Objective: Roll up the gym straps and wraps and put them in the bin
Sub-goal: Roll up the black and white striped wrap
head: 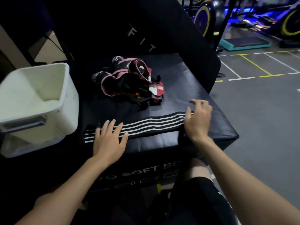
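Observation:
A black wrap with white stripes lies stretched flat along the near edge of a black soft box. My left hand presses flat on the wrap's left end, fingers straight. My right hand rests on the wrap's right end with fingers loosely bent; the end under it is hidden. A tangled pile of pink, black, red and white straps sits farther back on the box. A white plastic bin stands to the left of the box and looks empty.
A black padded panel with white letters rises behind the box. Grey floor with white and yellow lines lies to the right, with a teal step platform and exercise machines beyond. My knee is below the box front.

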